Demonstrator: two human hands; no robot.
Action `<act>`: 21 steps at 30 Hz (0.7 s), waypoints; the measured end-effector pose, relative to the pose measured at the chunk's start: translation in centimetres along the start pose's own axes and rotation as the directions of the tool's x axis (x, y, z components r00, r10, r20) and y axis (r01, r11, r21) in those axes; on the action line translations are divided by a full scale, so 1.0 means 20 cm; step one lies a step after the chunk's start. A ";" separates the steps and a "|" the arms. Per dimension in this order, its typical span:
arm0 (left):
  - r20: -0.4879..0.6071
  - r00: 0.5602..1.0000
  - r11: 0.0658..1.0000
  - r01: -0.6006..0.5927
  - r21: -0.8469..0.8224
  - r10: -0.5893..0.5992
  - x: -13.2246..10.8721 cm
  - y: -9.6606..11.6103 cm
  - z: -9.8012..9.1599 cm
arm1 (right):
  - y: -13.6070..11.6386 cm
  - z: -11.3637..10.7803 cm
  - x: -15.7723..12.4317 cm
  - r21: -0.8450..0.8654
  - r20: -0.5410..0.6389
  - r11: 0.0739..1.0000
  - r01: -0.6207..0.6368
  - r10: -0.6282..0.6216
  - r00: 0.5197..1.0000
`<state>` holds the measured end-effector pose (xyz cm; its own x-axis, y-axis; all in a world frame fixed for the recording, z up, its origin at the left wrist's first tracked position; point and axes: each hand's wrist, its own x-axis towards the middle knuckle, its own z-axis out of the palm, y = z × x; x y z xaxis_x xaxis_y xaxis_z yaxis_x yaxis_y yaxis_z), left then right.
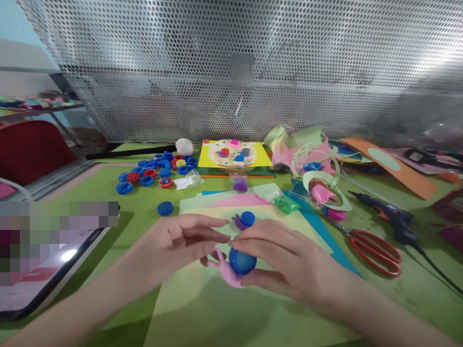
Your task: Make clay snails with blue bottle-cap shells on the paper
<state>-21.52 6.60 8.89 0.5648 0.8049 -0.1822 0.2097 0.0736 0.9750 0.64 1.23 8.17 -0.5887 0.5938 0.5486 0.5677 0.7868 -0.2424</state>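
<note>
A pink snail-shaped cutout [230,276] with two antennae carries a blue bottle cap [242,260] as its shell. My right hand [285,260] grips it from the right, thumb at the pink lower edge and fingers over the cap's top. From the left, my left hand [184,243] pinches around the antennae, its fingertips meeting those of the right hand. Just beyond lies a smaller purple snail shape [238,222] with a blue cap [248,219] on it. Under both hands spread pale yellow-green paper sheets [195,313].
Several blue and red caps [147,181] lie at back left, a phone [54,260] at left. Red-handled scissors [376,253] and a glue gun [394,217] rest at right. Behind stand a decorated plate [233,154], paper scraps [289,149] and a perforated metal panel [181,72].
</note>
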 end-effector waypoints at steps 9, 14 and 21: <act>0.070 0.998 0.966 0.014 -0.257 0.004 -0.01 -0.04 0.01 | 0.00 0.01 0.00 -0.106 -0.087 0.994 0.042 -0.051 0.995; -0.020 1.000 0.974 0.009 -0.225 -0.014 -0.02 -0.04 0.04 | -0.01 0.02 0.00 -0.151 -0.113 0.986 0.071 -0.088 0.990; -0.023 1.000 0.969 -0.012 -0.245 0.006 -0.01 -0.06 0.05 | -0.01 0.03 -0.01 -0.191 -0.083 0.977 0.098 -0.116 0.990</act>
<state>-21.15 5.69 7.61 0.5476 0.8186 -0.1733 0.0010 0.2064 0.9785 0.25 0.99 7.65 -0.6008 0.4825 0.6374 0.6064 0.7946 -0.0299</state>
